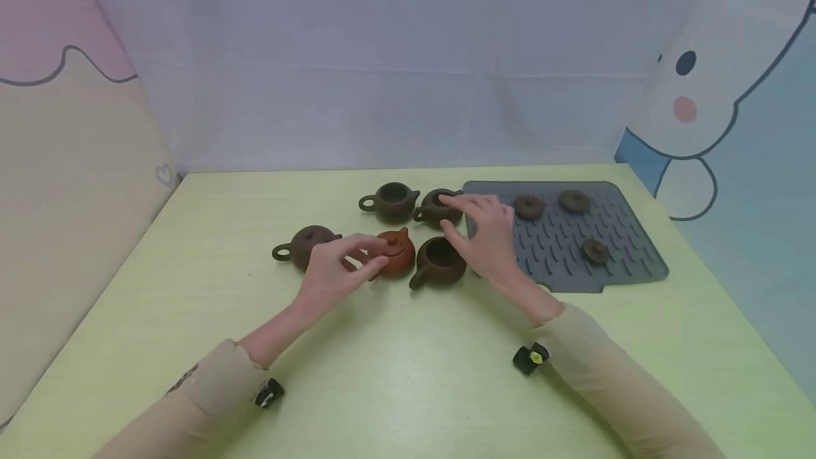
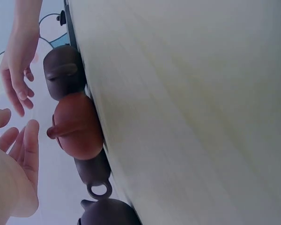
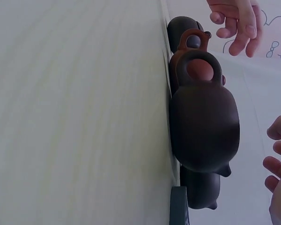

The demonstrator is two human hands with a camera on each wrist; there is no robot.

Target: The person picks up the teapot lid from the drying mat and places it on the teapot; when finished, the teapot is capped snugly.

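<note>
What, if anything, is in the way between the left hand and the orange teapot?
Nothing visible: the left hand hovers above the orange teapot, with only air between them in both wrist views. Dark teapots nearby stand clear of that gap.

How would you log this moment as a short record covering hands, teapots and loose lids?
Left hand: beside the orange teapot, holding nothing
Right hand: near the front open teapot and the back right open teapot, holding nothing
Lidded teapots: orange teapot; dark lidded teapot at far left
Lidless teapots: front open teapot; back right open teapot; back left open teapot
Loose lids: left lid, back lid, front lid
Lids' place: grey mat, right side of table
</note>
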